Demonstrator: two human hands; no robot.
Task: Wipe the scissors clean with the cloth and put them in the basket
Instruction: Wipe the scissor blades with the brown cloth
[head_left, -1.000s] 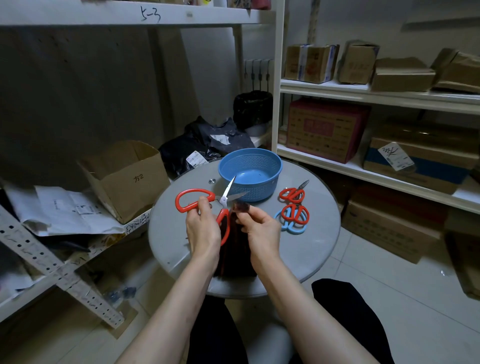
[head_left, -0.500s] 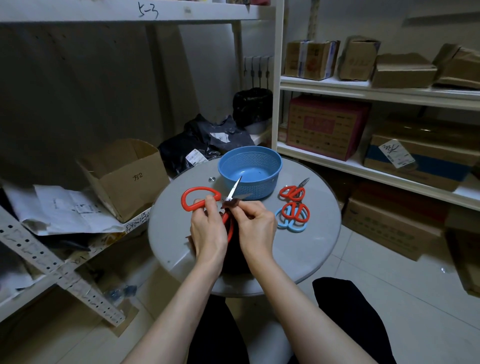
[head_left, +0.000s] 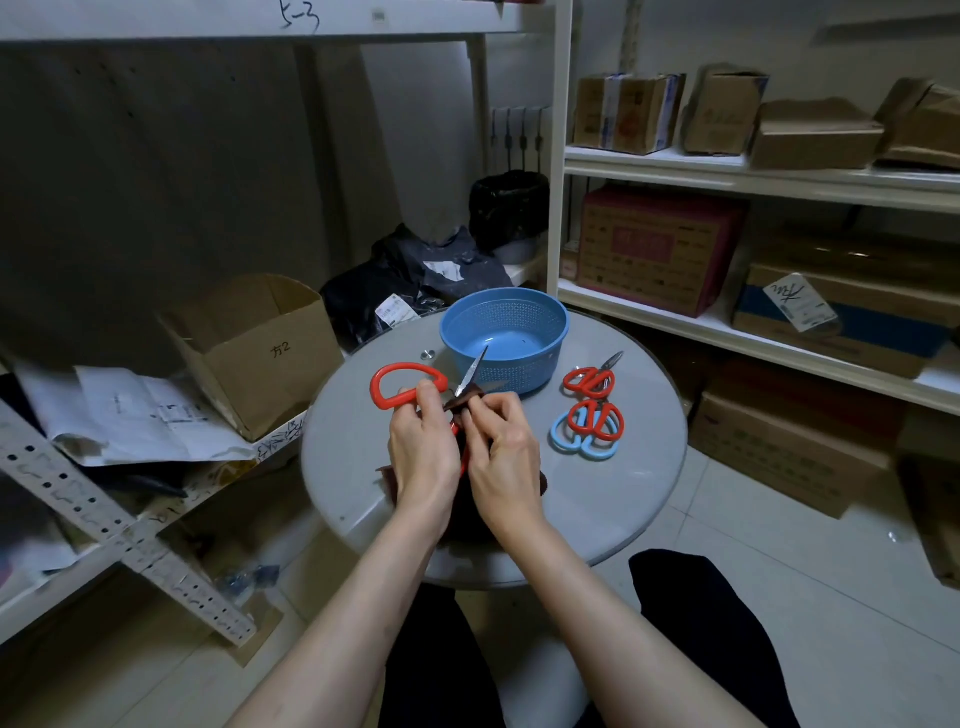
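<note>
Blue basket (head_left: 519, 371) shows its bare floor; just before it, left hand (head_left: 423, 452) grips red scissors (head_left: 405, 384), right hand (head_left: 501, 457) pinches cloth (head_left: 457, 404) onto the blade.

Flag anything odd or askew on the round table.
Nothing spilled or broken, but red-handled scissors lie overlapping light-blue-handled scissors right of the blue plastic basket; a small silver piece sits loose beside the basket.

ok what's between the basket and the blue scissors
Head view: small red scissors lie between the basket and the blue scissors; another red pair overlaps those.
</note>
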